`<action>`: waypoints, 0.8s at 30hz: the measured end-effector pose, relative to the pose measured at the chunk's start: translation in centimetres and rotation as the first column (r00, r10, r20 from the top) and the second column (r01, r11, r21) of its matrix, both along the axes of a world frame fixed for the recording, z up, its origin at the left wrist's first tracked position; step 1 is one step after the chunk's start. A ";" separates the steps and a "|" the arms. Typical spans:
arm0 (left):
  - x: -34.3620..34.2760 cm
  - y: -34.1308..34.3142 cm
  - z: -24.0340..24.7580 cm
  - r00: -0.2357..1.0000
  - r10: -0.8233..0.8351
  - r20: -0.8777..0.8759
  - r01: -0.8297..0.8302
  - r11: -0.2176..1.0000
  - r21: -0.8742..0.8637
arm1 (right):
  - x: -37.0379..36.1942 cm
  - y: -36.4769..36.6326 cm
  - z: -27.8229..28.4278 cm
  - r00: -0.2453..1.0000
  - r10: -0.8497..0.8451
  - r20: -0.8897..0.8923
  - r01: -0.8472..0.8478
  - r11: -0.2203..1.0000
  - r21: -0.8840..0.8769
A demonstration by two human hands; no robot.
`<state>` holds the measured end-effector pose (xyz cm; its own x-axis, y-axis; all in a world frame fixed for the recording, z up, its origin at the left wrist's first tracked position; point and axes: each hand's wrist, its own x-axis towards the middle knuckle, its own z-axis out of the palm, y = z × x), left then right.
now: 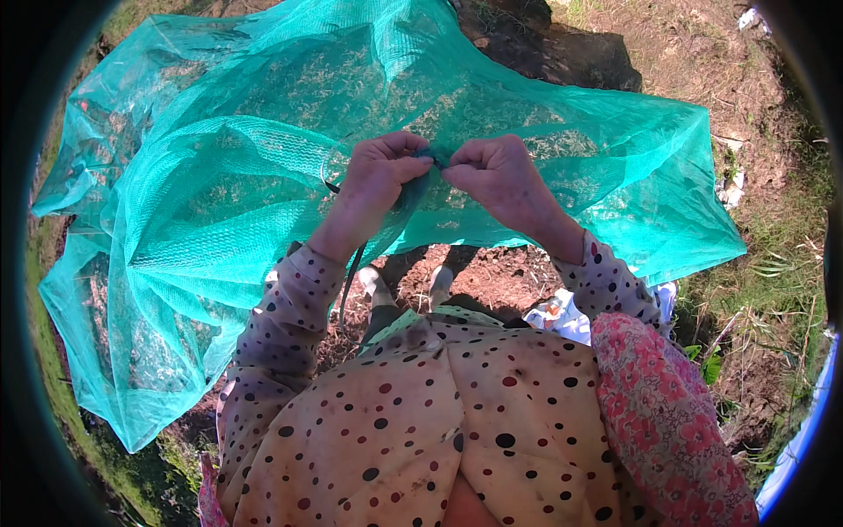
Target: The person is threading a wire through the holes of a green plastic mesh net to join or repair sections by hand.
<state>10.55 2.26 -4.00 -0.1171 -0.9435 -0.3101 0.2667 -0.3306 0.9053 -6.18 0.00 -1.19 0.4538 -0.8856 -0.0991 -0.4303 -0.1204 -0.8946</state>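
A large green mesh net [246, 184] spreads out in front of me, its folds gathered toward my hands. My left hand [379, 180] is closed, thumb and fingers pinching a small bunched, darker bit of the net. Close beside it, my right hand [505, 176] pinches the same bunched spot from the other side, with its fingers curled in. The fingertips almost meet there. A thin dark strap [349, 281] hangs below my left wrist, and a thin loop shows beside that hand; where they attach is hidden.
My feet [378, 285] stand on reddish-brown soil at the net's near edge. A white crumpled item with orange marks [562, 316] lies to the right of them. Dark brown ground or rock [580, 57] shows beyond the net. Grass [781, 272] and litter lie at the right.
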 end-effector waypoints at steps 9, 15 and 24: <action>-0.8 0.7 -0.3 0.964 0.017 0.266 0.039 0.978 -0.205 | 0.3 -0.1 -0.3 0.998 -0.057 0.022 0.056 0.998 0.019; -1.0 1.1 -0.6 0.965 0.066 0.252 -0.005 0.972 -0.236 | 0.7 0.4 -2.2 0.996 -0.086 0.023 0.089 0.970 -0.228; 0.0 0.6 -1.3 0.995 0.066 -0.076 -0.063 0.997 0.036 | 0.8 1.5 -4.3 0.994 -0.097 -0.056 0.071 0.929 -0.364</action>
<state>10.56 2.83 -5.28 -0.0812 -0.9391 -0.3340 0.3574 -0.3403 0.8698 -5.36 1.45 -5.54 0.3797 -0.9021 0.2050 -0.5140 -0.3899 -0.7640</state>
